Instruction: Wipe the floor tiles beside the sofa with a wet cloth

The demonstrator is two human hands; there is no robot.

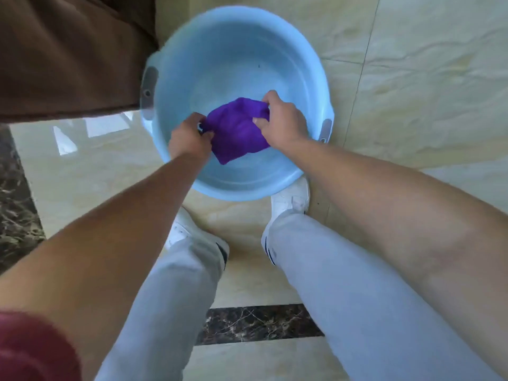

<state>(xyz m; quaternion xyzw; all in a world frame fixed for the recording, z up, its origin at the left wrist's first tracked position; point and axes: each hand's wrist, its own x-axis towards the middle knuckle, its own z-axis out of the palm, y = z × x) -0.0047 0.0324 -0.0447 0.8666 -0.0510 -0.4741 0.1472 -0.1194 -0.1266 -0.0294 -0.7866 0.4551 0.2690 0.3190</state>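
A purple cloth (237,130) is bunched up over the inside of a light blue plastic basin (233,39) that stands on the glossy cream floor tiles (428,78). My left hand (189,137) grips the cloth's left end. My right hand (283,119) grips its right end. Both hands are inside the basin's rim, near its front side. The brown sofa (63,56) fills the upper left, right beside the basin. Whether the basin holds water is hard to tell.
My two legs in grey trousers and white shoes (291,199) stand just in front of the basin. Dark marble border strips run along the left edge (16,204) and between my legs (258,323). Open tiles lie to the right of the basin.
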